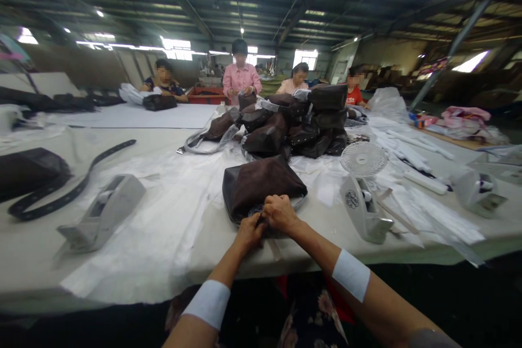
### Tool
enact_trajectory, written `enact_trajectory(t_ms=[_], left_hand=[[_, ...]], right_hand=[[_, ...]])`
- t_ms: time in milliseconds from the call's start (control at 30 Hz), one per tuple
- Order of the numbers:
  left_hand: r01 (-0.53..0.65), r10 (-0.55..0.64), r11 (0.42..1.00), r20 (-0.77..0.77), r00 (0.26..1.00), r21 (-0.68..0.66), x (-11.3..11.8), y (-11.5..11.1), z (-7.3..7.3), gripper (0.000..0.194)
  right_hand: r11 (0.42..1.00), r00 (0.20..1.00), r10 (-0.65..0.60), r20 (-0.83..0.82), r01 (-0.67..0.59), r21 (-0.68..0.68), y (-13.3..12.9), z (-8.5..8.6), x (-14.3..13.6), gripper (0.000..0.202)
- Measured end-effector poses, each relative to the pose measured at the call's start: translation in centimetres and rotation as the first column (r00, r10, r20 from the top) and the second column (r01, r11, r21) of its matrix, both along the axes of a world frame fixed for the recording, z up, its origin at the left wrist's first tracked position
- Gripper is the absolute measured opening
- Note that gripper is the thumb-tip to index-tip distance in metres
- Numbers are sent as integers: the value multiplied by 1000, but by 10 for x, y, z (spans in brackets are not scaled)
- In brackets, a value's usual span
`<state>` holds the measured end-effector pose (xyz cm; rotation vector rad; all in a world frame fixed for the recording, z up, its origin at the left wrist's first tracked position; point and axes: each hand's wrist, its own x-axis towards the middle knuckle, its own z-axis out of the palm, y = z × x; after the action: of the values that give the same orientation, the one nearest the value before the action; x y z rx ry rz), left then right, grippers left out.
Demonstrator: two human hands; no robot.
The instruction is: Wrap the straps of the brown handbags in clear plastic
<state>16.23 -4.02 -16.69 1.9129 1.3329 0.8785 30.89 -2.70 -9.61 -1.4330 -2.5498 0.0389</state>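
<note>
Clock directions are taken from the bag before me, with 12 o'clock pointing away from my body. The dark brown leather-like bag with black end panels [265, 182] lies on the off-white covered table [212, 266], near the edge closest to me. At its 6 o'clock side, my 2 bare hands meet. My left hand [249, 231] pinches dark material at the bag's near edge between thumb and fingers. My right hand [280, 213], just beside it, is curled closed against the same edge; its fingertips are hidden, so I cannot tell exactly what they grip. A white band circles each of my forearms.

Between 12 and 1 o'clock, just beyond the bag, rises a heap of similar dark brown bags [269, 133]. At 9 o'clock stands a grey plastic tape dispenser [104, 212]; farther out lie a long black strap with a row of holes [87, 176] and a dark bag [32, 168]. Thin white sheets [138, 223] spread toward 8 o'clock. At 3 o'clock stands a grey dispenser with a flower-like drawing [362, 209], a round white slatted object [364, 159] just behind it. Across the table, 4 people are visible, including a person in a pink shirt [241, 79] near 12 o'clock.
</note>
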Motion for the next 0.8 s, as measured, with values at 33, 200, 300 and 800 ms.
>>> enact_trajectory(t_ms=[33,200,300,800], left_hand=[[5,-4,1000,10,1000,-11,0,-1,0,14],[6,0,998,90,996,-66,4,-5,-1,12],[-9,15,998,110,994,-56,6,-6,-3,13],[-62,71,997,185,980,-53,9,-2,-7,17]], right_hand=[[1000,999,-28,-23,28,-13,0,0,1,19],[997,997,-70,-37,69,-37,3,9,9,20],[996,996,-81,-20,82,19,-9,14,21,21],[913,959,265,99,-282,296,-65,-52,22,21]])
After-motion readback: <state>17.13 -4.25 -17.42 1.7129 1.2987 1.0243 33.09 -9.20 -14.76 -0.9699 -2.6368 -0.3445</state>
